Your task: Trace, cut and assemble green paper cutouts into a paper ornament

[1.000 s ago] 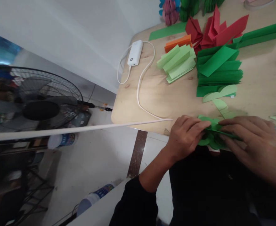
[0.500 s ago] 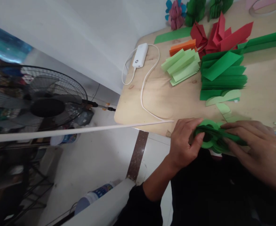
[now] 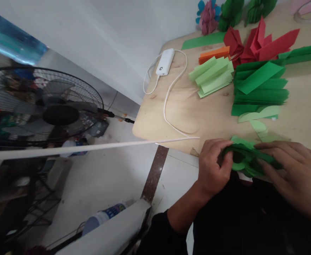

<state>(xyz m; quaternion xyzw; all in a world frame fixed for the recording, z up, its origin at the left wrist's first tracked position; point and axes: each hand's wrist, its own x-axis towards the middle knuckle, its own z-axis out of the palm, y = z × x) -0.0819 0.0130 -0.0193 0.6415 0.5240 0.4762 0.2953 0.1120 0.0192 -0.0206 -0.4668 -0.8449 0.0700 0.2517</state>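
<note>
Clearly both hands pinch the green paper cutout, left hand and right hand; light, floppy, easily creased; best gripped by its edges.

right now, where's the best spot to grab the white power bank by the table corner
Probably across the long sides of the power bank, coming from above: it lies flat on the table, so only its top and edges are free. Avoid the near end, where the cable plugs in.

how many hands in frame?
2. Left hand at the table's near edge, gripping the left end of the green paper cutout; right hand pressing on its right side. No other person's hands visible.
</note>
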